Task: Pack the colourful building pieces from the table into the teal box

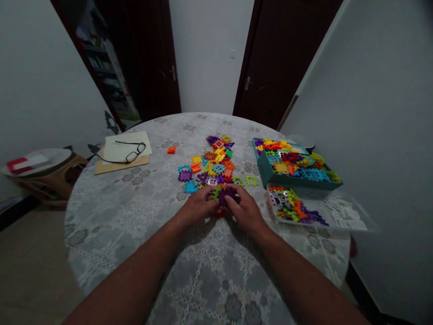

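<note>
Together, left hand and right hand hold notched plastic pieces.

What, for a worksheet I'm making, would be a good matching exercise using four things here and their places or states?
1. Eyeglasses
2. Teal box
3. Cluster of white pieces
4. Left hand and right hand

A. On clear plastic at the far right
B. Gripping purple and green pieces
C. On the papers at left
D. Heaped with bright pieces

Pairs: 1-C, 2-D, 3-A, 4-B
</note>
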The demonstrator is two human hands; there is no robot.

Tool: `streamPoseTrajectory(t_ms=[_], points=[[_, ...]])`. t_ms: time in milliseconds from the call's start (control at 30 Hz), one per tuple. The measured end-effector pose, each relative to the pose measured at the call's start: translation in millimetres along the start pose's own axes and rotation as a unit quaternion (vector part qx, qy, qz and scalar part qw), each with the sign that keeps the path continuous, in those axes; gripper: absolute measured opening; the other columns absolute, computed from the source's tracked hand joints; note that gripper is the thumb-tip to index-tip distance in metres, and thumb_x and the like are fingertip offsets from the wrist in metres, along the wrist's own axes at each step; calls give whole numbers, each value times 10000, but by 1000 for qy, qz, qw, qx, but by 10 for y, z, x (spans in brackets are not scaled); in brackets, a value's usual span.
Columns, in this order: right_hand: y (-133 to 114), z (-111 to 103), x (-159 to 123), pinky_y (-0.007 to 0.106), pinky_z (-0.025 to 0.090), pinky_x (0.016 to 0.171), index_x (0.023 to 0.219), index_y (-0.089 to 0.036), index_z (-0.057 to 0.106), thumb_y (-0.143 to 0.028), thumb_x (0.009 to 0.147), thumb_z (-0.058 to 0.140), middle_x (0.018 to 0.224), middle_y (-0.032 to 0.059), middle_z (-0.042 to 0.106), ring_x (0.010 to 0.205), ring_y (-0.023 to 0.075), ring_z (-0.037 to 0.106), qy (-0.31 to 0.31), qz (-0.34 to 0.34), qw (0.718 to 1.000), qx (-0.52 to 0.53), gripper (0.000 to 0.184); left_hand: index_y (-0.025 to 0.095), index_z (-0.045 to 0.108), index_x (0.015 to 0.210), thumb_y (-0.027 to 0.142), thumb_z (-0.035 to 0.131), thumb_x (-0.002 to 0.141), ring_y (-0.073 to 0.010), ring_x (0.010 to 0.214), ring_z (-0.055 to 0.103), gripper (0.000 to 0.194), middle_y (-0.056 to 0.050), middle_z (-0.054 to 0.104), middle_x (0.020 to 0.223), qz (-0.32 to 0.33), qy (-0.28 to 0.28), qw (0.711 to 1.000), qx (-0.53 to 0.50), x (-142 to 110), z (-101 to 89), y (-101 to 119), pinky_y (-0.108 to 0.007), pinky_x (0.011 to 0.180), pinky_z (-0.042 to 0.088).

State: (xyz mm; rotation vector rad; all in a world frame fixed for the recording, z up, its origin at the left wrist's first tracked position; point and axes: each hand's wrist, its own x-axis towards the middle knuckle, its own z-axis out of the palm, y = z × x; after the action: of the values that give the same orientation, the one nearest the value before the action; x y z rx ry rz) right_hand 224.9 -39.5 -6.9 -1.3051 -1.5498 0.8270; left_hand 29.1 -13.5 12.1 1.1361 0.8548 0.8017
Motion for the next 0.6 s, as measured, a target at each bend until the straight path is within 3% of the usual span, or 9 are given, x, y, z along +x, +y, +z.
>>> streamPoseTrajectory(t_ms=[200, 333, 433, 600], points=[[-75, -55, -20, 458, 554, 1064, 1420, -298, 678, -360, 1015, 631, 1334, 96, 732, 1191, 277, 698, 0, -52, 997, -59, 412, 181, 689, 1147, 305, 793, 921, -217, 787, 788, 278, -103, 795, 983, 4, 31, 999, 11, -2, 12, 6, -342, 696, 664], [-36, -121, -1, 475, 569, 1041, 1430, -252, 671, -297, 1047, 578, 1289, 127, 707, 1166, 286, 684, 5, -140, 984, -112, 396, 201, 655, 1200, 211, 721, 942, -232, 806, 813, 266, -112, 798, 1018, 21, 136, 988, -66, 33, -74, 119, -322, 643, 677], [49, -134, 5, 535, 535, 1111, 1346, -225, 713, -250, 999, 653, 1308, 153, 683, 1249, 323, 630, -31, -223, 955, -194, 353, 202, 634, 1240, 160, 650, 941, -235, 777, 820, 302, -106, 795, 1009, 11, 189, 972, -140, 70, -163, 172, -328, 610, 685], [121, -102, -5, 564, 524, 1110, 1211, -222, 761, -214, 991, 689, 1346, 161, 680, 1273, 343, 600, -86, -221, 928, -287, 231, 181, 638, 1145, 119, 649, 905, -229, 744, 813, 248, -91, 785, 938, -14, 184, 967, -175, 79, -164, 163, -325, 592, 689]])
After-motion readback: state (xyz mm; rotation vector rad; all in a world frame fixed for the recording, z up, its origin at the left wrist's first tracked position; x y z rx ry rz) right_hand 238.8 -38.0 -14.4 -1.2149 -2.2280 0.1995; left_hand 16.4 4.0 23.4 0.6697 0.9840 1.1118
